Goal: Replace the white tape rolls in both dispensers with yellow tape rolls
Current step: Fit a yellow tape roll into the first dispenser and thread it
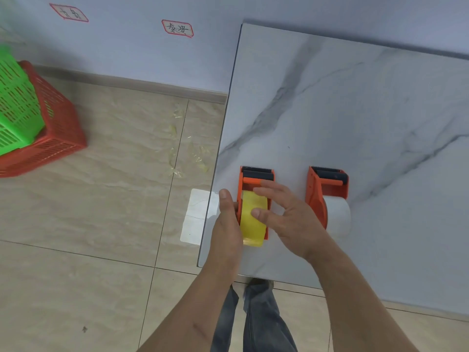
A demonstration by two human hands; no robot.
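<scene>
Two orange tape dispensers stand side by side near the front left corner of the marble table (pixel 355 110). The left dispenser (pixel 256 175) carries a yellow tape roll (pixel 253 224). My left hand (pixel 227 224) presses flat against its left side. My right hand (pixel 286 214) rests on the roll, fingers spread, with the thumb on the yellow tape and fingertips reaching the dispenser's front bar. The right dispenser (pixel 326 189) carries a white tape roll (pixel 337 215) and nothing touches it.
A red basket (pixel 58 138) with a green basket (pixel 17 107) inside sits on the tiled floor at the left. Scraps of clear tape (pixel 177 153) lie on the floor beside the table's left edge. A white patch (pixel 195 217) lies on the floor under that edge.
</scene>
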